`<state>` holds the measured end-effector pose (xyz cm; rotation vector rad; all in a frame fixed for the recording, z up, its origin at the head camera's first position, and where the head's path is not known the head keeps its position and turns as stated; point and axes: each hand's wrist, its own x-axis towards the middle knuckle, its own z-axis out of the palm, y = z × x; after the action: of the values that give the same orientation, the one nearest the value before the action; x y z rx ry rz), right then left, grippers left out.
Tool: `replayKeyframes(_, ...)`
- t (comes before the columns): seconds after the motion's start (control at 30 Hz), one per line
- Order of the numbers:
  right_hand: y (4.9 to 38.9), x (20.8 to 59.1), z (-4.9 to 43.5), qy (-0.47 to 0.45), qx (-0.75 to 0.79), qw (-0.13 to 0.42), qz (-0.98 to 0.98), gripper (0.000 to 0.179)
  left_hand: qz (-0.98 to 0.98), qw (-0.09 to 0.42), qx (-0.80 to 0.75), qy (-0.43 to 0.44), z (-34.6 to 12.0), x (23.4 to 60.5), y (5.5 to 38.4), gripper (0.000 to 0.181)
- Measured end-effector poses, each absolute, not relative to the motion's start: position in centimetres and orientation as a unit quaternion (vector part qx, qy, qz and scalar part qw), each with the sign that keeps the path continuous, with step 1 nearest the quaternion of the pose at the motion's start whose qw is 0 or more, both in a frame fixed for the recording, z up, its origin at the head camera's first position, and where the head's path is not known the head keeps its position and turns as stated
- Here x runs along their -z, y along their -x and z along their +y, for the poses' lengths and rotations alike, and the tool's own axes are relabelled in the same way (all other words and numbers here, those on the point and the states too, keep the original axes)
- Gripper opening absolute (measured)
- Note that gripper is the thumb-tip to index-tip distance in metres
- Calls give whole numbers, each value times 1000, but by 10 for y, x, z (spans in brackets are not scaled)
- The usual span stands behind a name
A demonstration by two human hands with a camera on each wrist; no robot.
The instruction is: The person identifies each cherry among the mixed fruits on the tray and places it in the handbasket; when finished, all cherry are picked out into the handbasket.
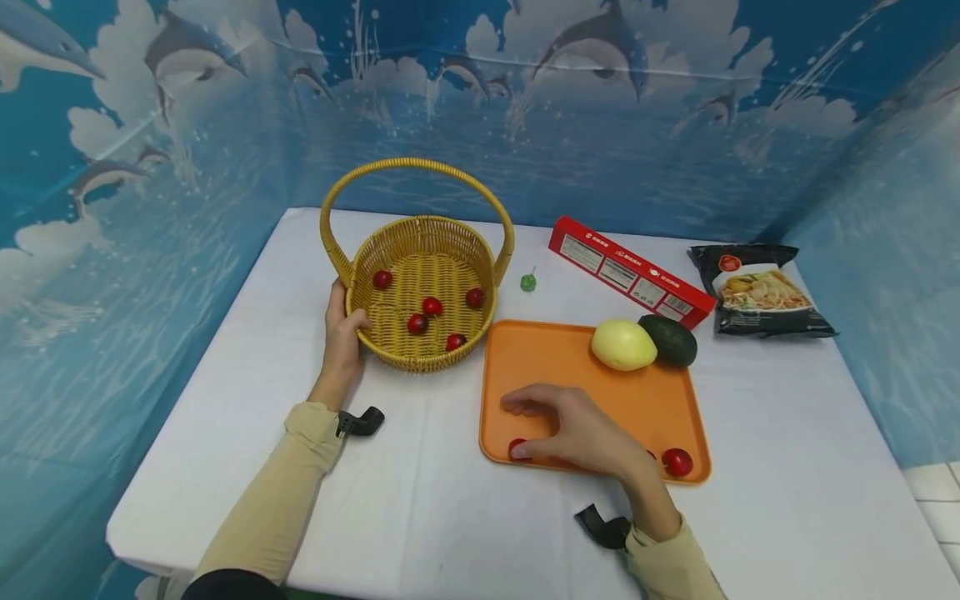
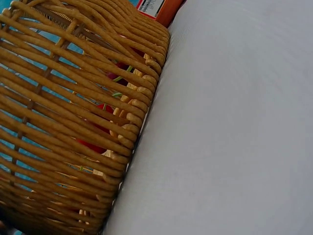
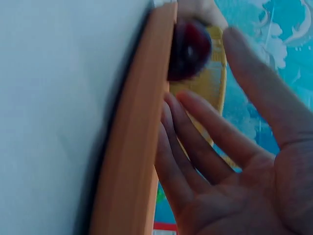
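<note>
My left hand [image 1: 342, 337] grips the left side of the yellow wicker basket [image 1: 420, 364], its thumb over the rim. Several red cherries [image 1: 432, 307] lie inside; the left wrist view shows red fruit [image 2: 100, 122] and green stems through the weave. Over the orange tray [image 1: 536, 358], my right hand [image 1: 577, 429] has its thumb and fingers spread apart around a dark red cherry [image 3: 190, 49] near the tray's front left corner. In the right wrist view a gap shows between the fingers and this cherry. Another cherry [image 1: 677, 462] sits at the front right corner, with one more partly hidden by the wrist.
A pale yellow fruit [image 1: 623, 344] and a dark green avocado [image 1: 667, 340] rest at the tray's back right. Behind stand a long red box [image 1: 632, 271] and a black food packet [image 1: 763, 292]. A small green item [image 1: 528, 282] lies right of the basket.
</note>
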<state>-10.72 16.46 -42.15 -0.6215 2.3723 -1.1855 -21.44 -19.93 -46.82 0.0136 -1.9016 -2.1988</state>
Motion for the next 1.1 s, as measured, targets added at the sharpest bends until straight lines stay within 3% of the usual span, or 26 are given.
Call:
replayKeyframes(0.23,108,422,169,237,407,223,853,62,-645,115,755,-1,-198,468,214,86)
replayKeyframes(0.73,106,427,162,251,411,177,858,36,-648,119,752,2,-199,467,213,85)
replayKeyframes(1.1,106,425,159,249,388,162,873,34,-649,116,752,0,-199,467,215,86)
